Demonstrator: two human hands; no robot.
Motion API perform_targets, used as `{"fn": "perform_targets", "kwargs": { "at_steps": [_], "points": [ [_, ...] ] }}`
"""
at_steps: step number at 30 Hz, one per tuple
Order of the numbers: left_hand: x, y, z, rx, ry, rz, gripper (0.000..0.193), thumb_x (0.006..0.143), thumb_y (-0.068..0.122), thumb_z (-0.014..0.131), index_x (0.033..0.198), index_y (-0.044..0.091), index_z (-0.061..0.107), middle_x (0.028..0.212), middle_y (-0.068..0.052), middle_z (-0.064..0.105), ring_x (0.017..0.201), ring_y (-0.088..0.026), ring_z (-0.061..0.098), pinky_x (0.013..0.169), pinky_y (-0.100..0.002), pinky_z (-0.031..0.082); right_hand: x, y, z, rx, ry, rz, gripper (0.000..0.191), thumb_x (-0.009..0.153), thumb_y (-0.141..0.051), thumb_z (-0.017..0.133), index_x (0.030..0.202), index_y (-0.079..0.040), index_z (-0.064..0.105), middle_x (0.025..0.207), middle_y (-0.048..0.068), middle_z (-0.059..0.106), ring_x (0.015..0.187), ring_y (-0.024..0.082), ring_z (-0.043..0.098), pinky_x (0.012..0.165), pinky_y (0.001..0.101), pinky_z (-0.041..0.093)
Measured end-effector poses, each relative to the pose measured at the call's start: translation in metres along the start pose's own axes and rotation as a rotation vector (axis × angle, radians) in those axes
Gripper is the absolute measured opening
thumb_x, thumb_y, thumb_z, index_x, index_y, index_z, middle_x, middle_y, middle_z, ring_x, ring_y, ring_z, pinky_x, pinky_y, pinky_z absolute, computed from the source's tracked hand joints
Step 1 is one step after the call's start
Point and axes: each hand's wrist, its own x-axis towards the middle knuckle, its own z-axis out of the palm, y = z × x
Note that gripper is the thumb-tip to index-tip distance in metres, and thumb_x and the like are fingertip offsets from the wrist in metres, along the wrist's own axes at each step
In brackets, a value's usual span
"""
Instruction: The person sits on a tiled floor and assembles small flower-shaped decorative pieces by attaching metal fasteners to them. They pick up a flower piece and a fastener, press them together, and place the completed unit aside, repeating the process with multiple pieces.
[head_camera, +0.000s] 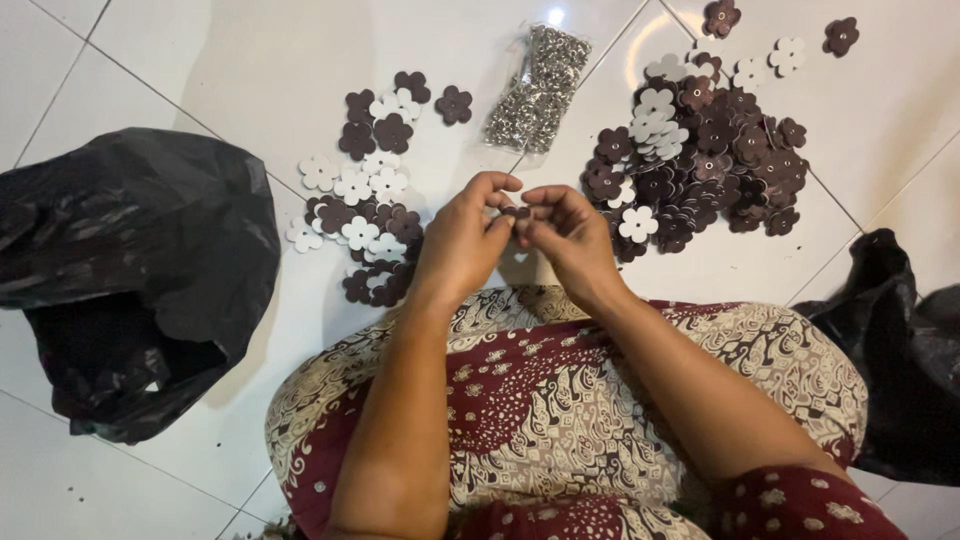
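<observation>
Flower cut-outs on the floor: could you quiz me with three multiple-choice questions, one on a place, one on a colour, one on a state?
1. Where does the clear bag of metal studs lie?
A. between the two flower piles
B. inside a black bag
C. on the lap

2. What colours are the flower pieces?
A. red and green
B. dark brown and white
C. blue and yellow

3. What are the hands doing?
A. resting flat on the floor
B. pinching one small dark piece together
C. holding scissors

Answers:
1 A: it sits between the left pile and the larger right pile.
2 B: both piles mix those two.
3 B: left hand and right hand meet fingertip to fingertip on the small dark piece.
</observation>
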Motion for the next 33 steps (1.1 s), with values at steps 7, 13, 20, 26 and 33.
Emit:
{"fn": "perform_targets", "kwargs": {
  "at_steps": [7,13,20,26,33],
  "points": [
    [-0.005,0.004,-0.005,0.092,-0.009,0.033,0.042,0.089,0.012,0.065,0.131,0.019,0.058,0.112,-0.006,0.072,0.098,-0.025,0.073,0.086,-0.04,0.055,-0.01,0.004,0.011,-0.255,0.064,-0.072,0.032,0.093,0.008,0.065,0.124,0.001,0.06,0.107,0.004,0.067,0.096,0.01,0.067,0.086,0.0254,0.058],
    [-0.006,0.002,-0.002,0.115,-0.024,0.026,0.046,0.087,0.008,0.063,0.133,0.017,0.056,0.115,-0.007,0.071,0.103,-0.026,0.071,0.09,-0.04,0.054,-0.014,0.011,0.012,-0.281,0.085,-0.041,0.032,0.091,0.007,0.066,0.122,0.0,0.061,0.104,0.004,0.068,0.094,0.01,0.067,0.083,0.0245,0.058],
    [0.004,-0.006,0.0,0.144,-0.068,-0.039,0.051,0.088,0.015,0.065,0.138,0.019,0.054,0.128,-0.005,0.068,0.111,-0.023,0.07,0.097,-0.038,0.05,-0.004,0.009,0.001,-0.336,-0.014,-0.061,0.026,0.095,0.004,0.066,0.12,0.0,0.063,0.108,0.008,0.072,0.099,0.012,0.071,0.091,0.0263,0.061],
    [0.006,-0.008,-0.005,0.131,0.267,0.053,0.049,0.095,0.029,0.07,0.139,0.011,0.056,0.137,-0.01,0.066,0.121,-0.026,0.066,0.102,-0.041,0.051,0.001,-0.042,-0.042,-1.031,0.094,0.013,0.024,0.092,-0.003,0.069,0.116,-0.003,0.07,0.105,0.011,0.074,0.091,0.022,0.071,0.08,0.035,0.059],
    [0.009,-0.003,-0.008,0.277,0.28,-0.195,0.047,0.095,0.029,0.064,0.138,0.014,0.054,0.135,-0.008,0.062,0.095,-0.025,0.072,0.09,-0.043,0.052,0.005,-0.02,-0.007,-1.478,0.072,-0.579,0.04,0.091,0.002,0.071,0.129,-0.01,0.069,0.13,0.015,0.07,0.111,0.029,0.068,0.096,0.0396,0.06]
  ]
}}
